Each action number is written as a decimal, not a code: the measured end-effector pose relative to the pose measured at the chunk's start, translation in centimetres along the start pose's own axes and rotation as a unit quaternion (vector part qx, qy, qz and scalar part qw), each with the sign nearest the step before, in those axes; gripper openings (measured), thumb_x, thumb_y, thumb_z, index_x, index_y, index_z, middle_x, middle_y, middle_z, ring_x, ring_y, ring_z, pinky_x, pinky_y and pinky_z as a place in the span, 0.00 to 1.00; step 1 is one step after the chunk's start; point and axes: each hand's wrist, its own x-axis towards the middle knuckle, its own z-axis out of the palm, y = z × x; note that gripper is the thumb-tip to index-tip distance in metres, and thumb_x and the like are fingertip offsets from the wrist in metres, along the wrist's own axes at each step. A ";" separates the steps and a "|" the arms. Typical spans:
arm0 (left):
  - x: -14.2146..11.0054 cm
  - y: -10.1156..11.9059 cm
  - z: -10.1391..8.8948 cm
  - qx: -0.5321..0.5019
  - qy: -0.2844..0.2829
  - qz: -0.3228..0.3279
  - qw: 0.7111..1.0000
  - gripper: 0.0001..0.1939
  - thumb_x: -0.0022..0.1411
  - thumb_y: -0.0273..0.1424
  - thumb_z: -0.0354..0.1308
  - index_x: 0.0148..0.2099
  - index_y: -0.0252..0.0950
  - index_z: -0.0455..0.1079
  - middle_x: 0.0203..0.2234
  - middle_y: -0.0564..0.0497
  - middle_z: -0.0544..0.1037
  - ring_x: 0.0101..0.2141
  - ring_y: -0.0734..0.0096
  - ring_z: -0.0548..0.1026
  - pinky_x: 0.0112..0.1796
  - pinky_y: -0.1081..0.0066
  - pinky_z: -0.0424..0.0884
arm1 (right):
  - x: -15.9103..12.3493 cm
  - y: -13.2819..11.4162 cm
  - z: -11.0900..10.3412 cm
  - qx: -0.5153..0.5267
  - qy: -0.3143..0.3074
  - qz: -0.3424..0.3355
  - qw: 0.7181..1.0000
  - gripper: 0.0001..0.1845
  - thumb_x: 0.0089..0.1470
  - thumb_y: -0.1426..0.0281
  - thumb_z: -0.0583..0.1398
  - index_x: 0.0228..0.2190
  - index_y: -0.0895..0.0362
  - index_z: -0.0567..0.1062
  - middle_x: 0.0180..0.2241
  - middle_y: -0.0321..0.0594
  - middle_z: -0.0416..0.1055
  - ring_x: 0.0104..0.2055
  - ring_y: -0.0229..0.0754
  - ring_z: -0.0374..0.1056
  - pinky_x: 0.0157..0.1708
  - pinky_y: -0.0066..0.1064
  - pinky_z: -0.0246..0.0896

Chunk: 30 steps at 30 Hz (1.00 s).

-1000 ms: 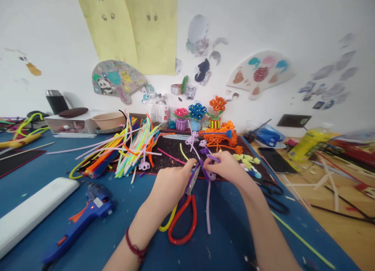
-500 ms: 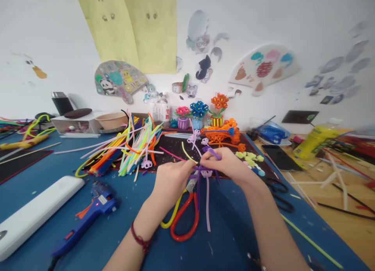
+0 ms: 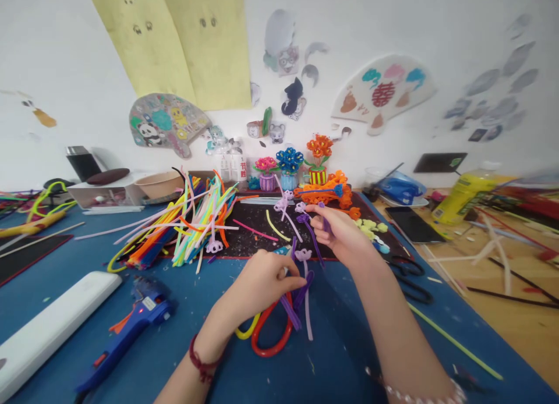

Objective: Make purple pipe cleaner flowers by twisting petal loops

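Note:
My left hand (image 3: 266,282) pinches a bent bunch of purple pipe cleaners (image 3: 293,312) over the scissors (image 3: 271,353), whose red and yellow handles show below it. At the black mat, my right hand (image 3: 338,232) has its fingers curled round a short dark purple pipe cleaner (image 3: 324,220), mostly hidden by them. Its forefinger points left, close to a small lilac pipe-cleaner flower (image 3: 300,207). A dark purple flower (image 3: 303,218) lies just under that finger. Between the hands rests a lilac flower (image 3: 303,254) with a long stem.
A heap of coloured pipe cleaners (image 3: 205,218) lies left of centre. Nearer are a blue glue gun (image 3: 146,311) and a white case (image 3: 56,328). Potted pipe-cleaner flowers (image 3: 289,162) stand by the wall. Black-handled scissors (image 3: 413,282) and a phone (image 3: 414,224) lie to the right.
My hands have parted. The left came down and nearer with the purple bunch, now folded together; the right shifted up towards the small flowers. The view has turned slightly right.

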 end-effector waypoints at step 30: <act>-1.0 0.3 -1.9 -0.213 0.016 -0.029 0.976 0.09 0.58 0.34 0.59 0.29 0.34 0.72 0.12 0.61 0.59 0.17 0.80 0.53 0.20 0.77 0.49 | -0.6 1.0 1.1 -0.075 -0.129 -0.057 0.987 0.21 0.44 0.54 0.68 0.30 0.60 0.80 0.17 0.29 0.56 0.21 0.31 0.50 0.22 0.26 0.45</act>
